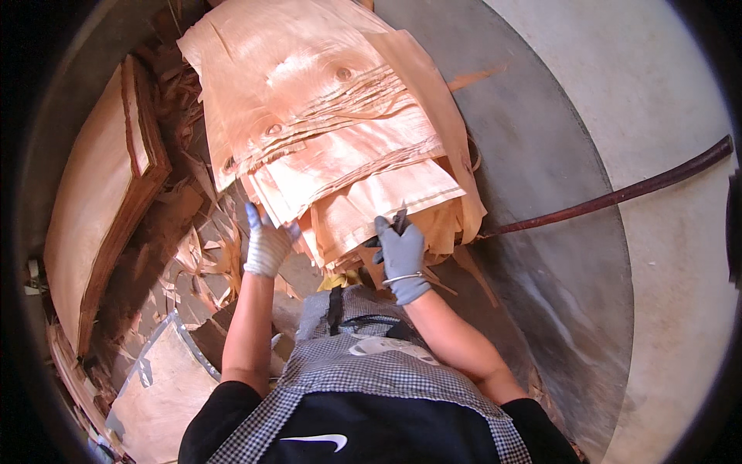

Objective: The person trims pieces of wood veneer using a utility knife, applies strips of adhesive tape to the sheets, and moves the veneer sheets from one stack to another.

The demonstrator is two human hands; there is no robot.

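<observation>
white logo (pixel 332 440) on black shirt (pixel 394 425)

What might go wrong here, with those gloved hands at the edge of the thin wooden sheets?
The pale-brown, thin wooden sheets have ragged edges, so they might split further or snag the left hand in its white, blue-tipped glove.
The right hand in its grey glove seems to hold a small dark tool close to the sheets; a slip might mark one.
Loose, pale wood scraps litter the floor, a possible tripping hazard.
</observation>
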